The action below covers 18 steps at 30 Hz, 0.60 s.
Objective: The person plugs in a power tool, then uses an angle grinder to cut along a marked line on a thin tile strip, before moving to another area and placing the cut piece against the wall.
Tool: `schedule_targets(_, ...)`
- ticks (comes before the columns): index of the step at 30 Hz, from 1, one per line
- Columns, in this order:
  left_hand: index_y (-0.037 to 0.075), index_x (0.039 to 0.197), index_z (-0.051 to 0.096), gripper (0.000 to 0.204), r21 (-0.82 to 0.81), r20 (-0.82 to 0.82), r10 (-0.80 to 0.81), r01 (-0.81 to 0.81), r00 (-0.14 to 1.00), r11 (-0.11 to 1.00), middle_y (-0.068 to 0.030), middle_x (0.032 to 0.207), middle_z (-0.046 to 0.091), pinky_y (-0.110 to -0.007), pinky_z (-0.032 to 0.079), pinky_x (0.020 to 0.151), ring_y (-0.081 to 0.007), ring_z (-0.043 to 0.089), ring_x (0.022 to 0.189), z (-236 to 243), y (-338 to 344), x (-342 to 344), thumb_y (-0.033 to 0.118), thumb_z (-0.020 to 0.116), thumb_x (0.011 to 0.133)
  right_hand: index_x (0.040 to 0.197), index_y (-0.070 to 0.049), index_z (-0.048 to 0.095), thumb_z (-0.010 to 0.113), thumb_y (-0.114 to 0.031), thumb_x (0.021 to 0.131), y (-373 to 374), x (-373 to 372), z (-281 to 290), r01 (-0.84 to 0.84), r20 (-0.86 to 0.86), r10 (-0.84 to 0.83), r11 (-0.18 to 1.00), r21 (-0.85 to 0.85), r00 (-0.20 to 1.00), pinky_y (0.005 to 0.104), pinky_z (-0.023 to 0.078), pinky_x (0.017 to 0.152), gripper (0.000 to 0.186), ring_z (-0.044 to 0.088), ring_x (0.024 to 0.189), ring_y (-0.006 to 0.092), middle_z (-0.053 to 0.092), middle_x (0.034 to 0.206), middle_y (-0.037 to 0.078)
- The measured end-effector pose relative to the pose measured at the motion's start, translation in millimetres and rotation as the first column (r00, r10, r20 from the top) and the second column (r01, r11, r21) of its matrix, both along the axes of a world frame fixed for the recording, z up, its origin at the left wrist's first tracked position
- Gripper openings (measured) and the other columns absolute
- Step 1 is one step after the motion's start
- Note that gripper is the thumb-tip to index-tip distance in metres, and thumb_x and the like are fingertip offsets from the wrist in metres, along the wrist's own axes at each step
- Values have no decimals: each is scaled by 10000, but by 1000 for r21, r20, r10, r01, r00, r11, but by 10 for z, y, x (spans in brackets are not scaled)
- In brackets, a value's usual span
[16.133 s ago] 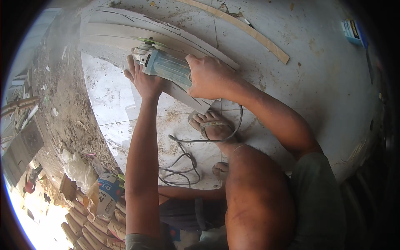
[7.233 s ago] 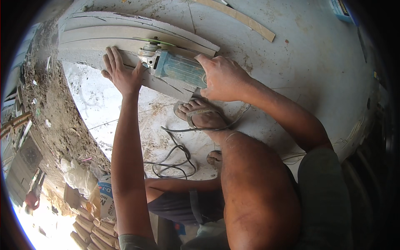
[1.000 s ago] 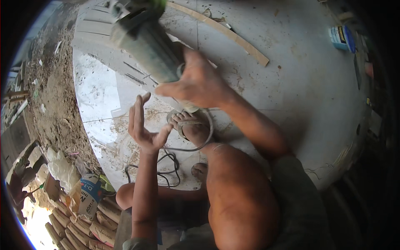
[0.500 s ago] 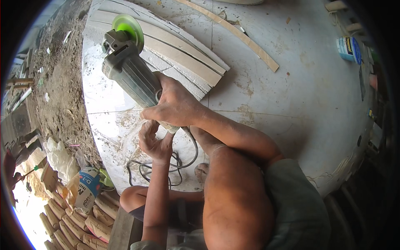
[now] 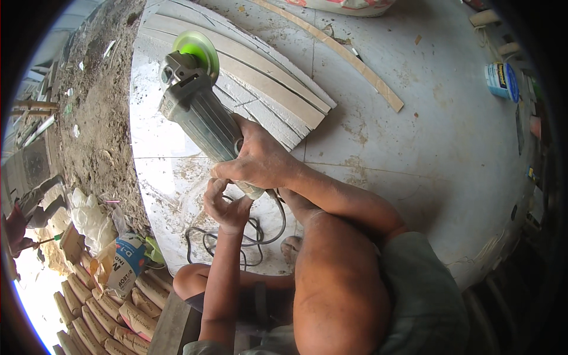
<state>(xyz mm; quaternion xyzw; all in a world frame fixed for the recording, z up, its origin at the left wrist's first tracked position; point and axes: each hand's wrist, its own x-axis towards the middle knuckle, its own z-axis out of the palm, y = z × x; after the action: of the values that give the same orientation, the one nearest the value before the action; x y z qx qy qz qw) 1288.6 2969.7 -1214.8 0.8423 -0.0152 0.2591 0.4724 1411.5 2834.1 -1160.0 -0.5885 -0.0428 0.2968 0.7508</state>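
My right hand point(image 5: 257, 160) grips the body of a dusty angle grinder point(image 5: 204, 124), which is held tilted with its green disc point(image 5: 200, 52) at the upper end. My left hand point(image 5: 228, 204) has its fingers curled at the grinder's rear end, just below my right hand. A dark cord point(image 5: 275, 216) runs down from the tool and lies in loose loops. Beyond the grinder, curved pale boards and strips point(image 5: 269, 94) lie stacked on the light tiled floor point(image 5: 438, 148), with dark cut lines across them.
A curved wooden strip point(image 5: 361, 68) and a blue-lidded tub point(image 5: 500, 81) lie farther off. At left are rubble-strewn ground point(image 5: 94, 142), crumpled plastic point(image 5: 89, 222), a printed sack point(image 5: 121, 263) and several stacked brown bundles point(image 5: 89, 319). A sack point(image 5: 337, 6) sits at the top. My bent knee point(image 5: 337, 278) is below.
The grinder was lying across the boards and is now raised and tilted. My left hand has left the boards and moved to its rear end. The stack shows more fully.
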Motion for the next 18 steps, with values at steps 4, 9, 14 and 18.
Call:
schedule_targets(4, -19, 1014, 630, 569, 37, -217, -42, 52, 975, 998, -108, 921, 671, -331, 501, 730, -199, 648, 860, 5, 62, -40, 279, 969, 668, 1271, 82, 520, 813, -178, 707, -29, -46, -92, -3, 68, 9, 995, -98, 998, 352, 520, 913, 687, 634, 1009, 222, 649, 1095, 161)
schedule_targets(9, 42, 1229, 572, 667, 227, -314, -160, 237, 936, 945, -150, 1045, 689, -391, 584, 775, -305, 703, 910, 7, 62, -119, 104, 947, 682, 1272, 48, 521, 814, -195, 715, -303, -161, -221, -2, 133, 40, 962, -272, 990, 380, 516, 938, 676, 658, 1041, 275, 661, 1109, 207)
schedule_targets(14, 57, 1203, 651, 482, 156, -462, 76, -4, 883, 988, -141, 1117, 672, -401, 564, 864, -322, 683, 1020, -75, 151, 61, 149, 875, 786, 1256, 27, 527, 831, -160, 719, -636, -298, -278, 215, 325, -101, 917, -335, 940, 389, 522, 909, 645, 672, 1008, 269, 675, 1096, 182)
schedule_targets(18, 59, 1265, 624, 491, 208, -379, 221, -150, 899, 967, -152, 1252, 617, -431, 499, 987, -336, 599, 1175, -82, 126, 533, 168, 833, 834, 1256, 38, 523, 838, -83, 727, -696, -475, -292, 264, 175, -220, 916, -301, 960, 360, 519, 877, 627, 641, 967, 195, 651, 1075, 135)
